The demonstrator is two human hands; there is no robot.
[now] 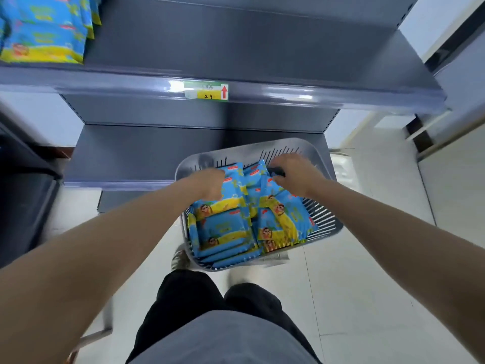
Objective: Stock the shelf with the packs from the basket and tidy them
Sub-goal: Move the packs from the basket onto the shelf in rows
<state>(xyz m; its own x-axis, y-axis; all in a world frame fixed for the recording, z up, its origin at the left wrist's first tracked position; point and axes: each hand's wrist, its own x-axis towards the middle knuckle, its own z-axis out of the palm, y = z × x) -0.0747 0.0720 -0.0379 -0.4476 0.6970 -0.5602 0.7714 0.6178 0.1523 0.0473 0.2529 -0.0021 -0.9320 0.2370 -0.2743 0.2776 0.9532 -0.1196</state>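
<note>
Packs: left grip holds one; right grip curled.

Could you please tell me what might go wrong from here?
The packs lie loosely heaped in the basket. As the left hand grips one and the right hand reaches among them, neighbours could slide over the rim. The shelved packs stand near the shelf front edge and might topple if bumped.
</note>
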